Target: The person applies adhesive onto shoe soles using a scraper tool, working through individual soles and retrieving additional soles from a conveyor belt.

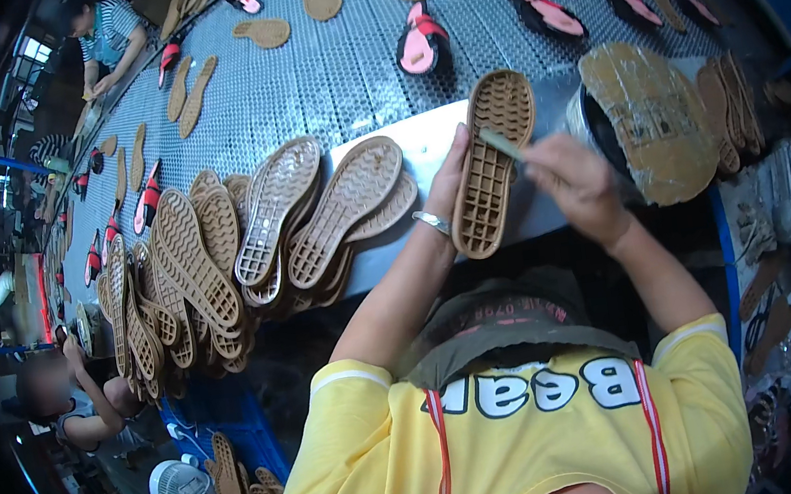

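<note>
From the head camera, the left hand (452, 173) grips a brown sole (481, 199) over the grey bench (380, 267), broad end far and leaning right, gridded face up. The right hand (573, 178) pinches a pale stick (502, 145) against it. Beyond, a mesh conveyor (336, 81) carries sandals (422, 41); a fan (181, 493) stands near left.

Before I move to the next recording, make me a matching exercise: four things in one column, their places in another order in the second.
Things
1. Pale tool
2. White fan
3. Brown sole nearest the tool
4. Pink-and-black sandals

Places
A. Spread over the textured surface
B. Gripped in the left hand
C. At the picture's lower left
D. Held in the right hand

Pairs: 1-D, 2-C, 3-B, 4-A
</note>
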`<act>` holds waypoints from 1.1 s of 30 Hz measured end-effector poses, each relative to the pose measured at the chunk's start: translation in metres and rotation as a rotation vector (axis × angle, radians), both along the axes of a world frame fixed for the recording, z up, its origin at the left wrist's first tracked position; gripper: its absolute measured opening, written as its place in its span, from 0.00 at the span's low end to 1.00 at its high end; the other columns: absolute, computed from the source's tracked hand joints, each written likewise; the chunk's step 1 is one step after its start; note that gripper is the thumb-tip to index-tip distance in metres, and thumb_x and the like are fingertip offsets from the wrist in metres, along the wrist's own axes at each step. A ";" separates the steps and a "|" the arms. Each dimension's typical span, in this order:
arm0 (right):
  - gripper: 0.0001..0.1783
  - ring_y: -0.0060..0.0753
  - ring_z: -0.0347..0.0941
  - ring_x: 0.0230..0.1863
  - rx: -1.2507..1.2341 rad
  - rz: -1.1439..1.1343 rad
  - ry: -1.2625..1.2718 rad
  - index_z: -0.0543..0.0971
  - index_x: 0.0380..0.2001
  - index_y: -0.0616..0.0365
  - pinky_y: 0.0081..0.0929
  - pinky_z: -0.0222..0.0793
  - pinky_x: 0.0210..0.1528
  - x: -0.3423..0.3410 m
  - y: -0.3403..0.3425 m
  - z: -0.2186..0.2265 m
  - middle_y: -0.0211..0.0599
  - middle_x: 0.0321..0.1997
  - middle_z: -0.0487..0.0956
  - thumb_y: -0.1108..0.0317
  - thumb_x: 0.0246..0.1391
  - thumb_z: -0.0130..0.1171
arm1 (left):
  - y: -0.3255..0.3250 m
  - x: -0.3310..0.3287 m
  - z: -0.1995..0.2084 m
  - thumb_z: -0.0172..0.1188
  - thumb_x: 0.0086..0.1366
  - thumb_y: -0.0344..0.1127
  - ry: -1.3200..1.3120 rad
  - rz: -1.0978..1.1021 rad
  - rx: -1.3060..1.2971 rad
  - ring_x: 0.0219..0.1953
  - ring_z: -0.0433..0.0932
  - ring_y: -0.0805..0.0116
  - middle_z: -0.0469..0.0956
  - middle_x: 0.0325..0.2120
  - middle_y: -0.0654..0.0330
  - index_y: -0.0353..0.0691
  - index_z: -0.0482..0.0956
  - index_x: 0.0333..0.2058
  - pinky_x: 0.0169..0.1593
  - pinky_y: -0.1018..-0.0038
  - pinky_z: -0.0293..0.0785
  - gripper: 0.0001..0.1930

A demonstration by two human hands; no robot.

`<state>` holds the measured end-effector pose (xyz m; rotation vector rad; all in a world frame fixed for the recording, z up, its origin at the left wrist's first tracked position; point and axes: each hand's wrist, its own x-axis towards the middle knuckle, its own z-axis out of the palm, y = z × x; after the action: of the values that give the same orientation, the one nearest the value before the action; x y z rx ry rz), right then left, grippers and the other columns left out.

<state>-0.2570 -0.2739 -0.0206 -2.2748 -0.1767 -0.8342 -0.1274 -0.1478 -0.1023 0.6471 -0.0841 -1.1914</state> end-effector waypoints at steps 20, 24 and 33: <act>0.10 0.19 0.68 0.25 0.702 -0.570 0.072 0.75 0.41 0.69 0.16 0.67 0.28 -0.078 -0.064 0.005 0.33 0.36 0.72 0.76 0.57 0.51 | 0.004 0.216 -0.016 0.61 0.53 0.30 -0.788 0.459 0.735 0.23 0.72 0.79 0.77 0.30 0.59 0.37 0.64 0.57 0.20 0.79 0.68 0.31; 0.11 0.21 0.68 0.25 0.726 -0.596 0.097 0.75 0.41 0.69 0.16 0.67 0.27 -0.070 -0.068 -0.003 0.36 0.39 0.73 0.73 0.56 0.52 | -0.011 0.290 -0.046 0.62 0.49 0.37 -1.024 0.434 0.954 0.29 0.77 0.67 0.78 0.31 0.53 0.37 0.64 0.57 0.32 0.70 0.74 0.35; 0.13 0.27 0.71 0.30 0.517 -0.884 0.272 0.74 0.42 0.70 0.16 0.67 0.26 -0.064 -0.099 0.020 0.41 0.45 0.71 0.73 0.57 0.50 | -0.094 0.405 -0.038 0.65 0.48 0.50 -1.132 0.612 1.468 0.48 0.73 0.51 0.74 0.44 0.46 0.38 0.70 0.47 0.51 0.61 0.68 0.31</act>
<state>-0.3208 -0.3725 -0.0005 -1.8846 1.1078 -0.8332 0.2776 -0.2422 -0.1403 2.3737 0.0649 0.0323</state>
